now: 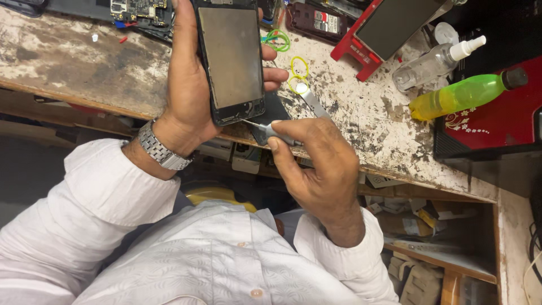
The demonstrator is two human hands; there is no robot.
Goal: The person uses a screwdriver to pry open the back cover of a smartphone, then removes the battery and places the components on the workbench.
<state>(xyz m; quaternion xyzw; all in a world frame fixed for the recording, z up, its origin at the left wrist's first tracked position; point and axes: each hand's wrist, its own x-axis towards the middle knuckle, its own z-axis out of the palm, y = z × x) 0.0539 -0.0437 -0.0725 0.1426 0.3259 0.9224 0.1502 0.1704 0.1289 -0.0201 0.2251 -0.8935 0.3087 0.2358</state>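
My left hand [189, 85] grips a black smartphone [231, 56] upright over the workbench edge, its dull screen facing me. My right hand [319, 164] pinches a small screwdriver [270, 129] whose thin tip touches the phone's lower right corner. A metal watch [161, 149] is on my left wrist. Both arms wear white sleeves.
The stained workbench [361, 113] carries a metal pry tool [310, 99], yellow and green rubber bands [298, 66], a clear spray bottle [435, 62], a green-yellow bottle [463, 93], a red-framed phone part [389, 28], a circuit board [138, 10] and a red box [497, 124]. Cluttered shelves [429, 226] lie below.
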